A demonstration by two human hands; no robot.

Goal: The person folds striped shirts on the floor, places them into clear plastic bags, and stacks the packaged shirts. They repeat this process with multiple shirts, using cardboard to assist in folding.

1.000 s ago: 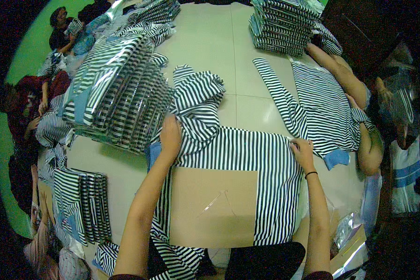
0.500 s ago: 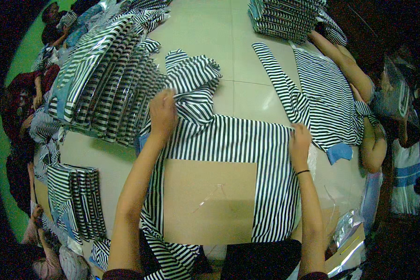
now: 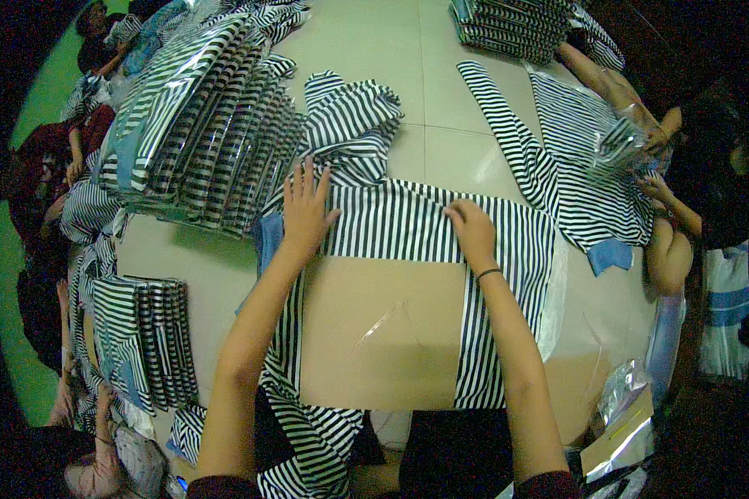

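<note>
A black-and-white striped garment [image 3: 374,220] lies spread on the table before me, and a flat brown cardboard sheet [image 3: 383,333] rests on it. My left hand [image 3: 310,208] lies open on the cloth beyond the sheet's far left corner, fingers spread. Beyond the sheet's far right corner, my right hand [image 3: 476,237] has its fingertips curled together on the garment, pinching the cloth where a crease runs. A blue piece [image 3: 268,241] shows beside my left forearm. Striped cloth also hangs at the table's near edge, partly behind my left arm.
A tall leaning stack of bagged striped garments [image 3: 200,133] stands at left, with a smaller folded stack [image 3: 141,341] nearer. A crumpled striped garment [image 3: 354,125] lies beyond my hands. At right, a co-worker handles a clear bag [image 3: 620,145] over another striped garment [image 3: 587,158].
My right hand has moved left and inward from the garment's right edge. My left hand has shifted slightly right and its fingers have spread. A clear bag now appears at the co-worker's hands.
</note>
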